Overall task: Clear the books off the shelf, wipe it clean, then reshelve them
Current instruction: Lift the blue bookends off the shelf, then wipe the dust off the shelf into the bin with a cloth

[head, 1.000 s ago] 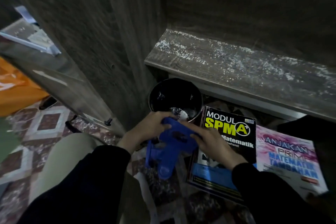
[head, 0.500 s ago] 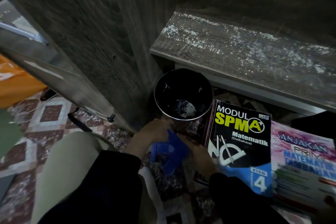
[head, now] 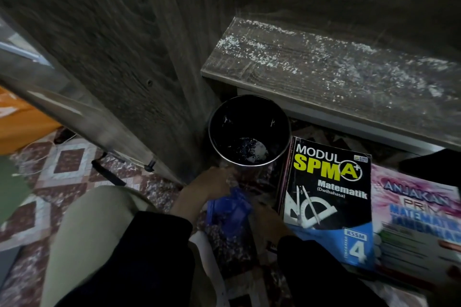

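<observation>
Item list, head view, dim light.

- Shelf [head: 324, 77]: grey wood-grain board, upper right, bare of books. White dust and flakes are scattered along its top, thickest toward the back edge.
- Cabinet wall [head: 112, 45]: the same grey wood, standing upright to the left of the shelf.
- Bin [head: 219, 117]: round, black inside with a bright metal rim, upright on the floor below the shelf's left end. Pale flakes lie in its bottom.
- Black book [head: 329, 202]: cover up, titled "MODUL SPM A+ Matematik", lying on the floor just right of the bin, on top of other books whose edges show at its left side.
- Pink book [head: 419, 219]: cover up, title partly blurred, just beside the black book on its right, edges touching.
- Blue cloth [head: 229, 209]: crumpled, held low between both hands, just in front of the bin.
- Left hand [head: 209, 187]: fingers curled on the upper part of the cloth, close to the bin's near rim; dark sleeve.
- Right hand [head: 267, 219]: holds the cloth's right edge, next to the black book; fingers dim and partly blurred.
- Knee [head: 94, 232]: beige trouser leg, lower left.
- Floor [head: 67, 164]: patterned tiles in red, white and grey.
- Orange object [head: 22, 122]: at the left edge, kind unclear.
</observation>
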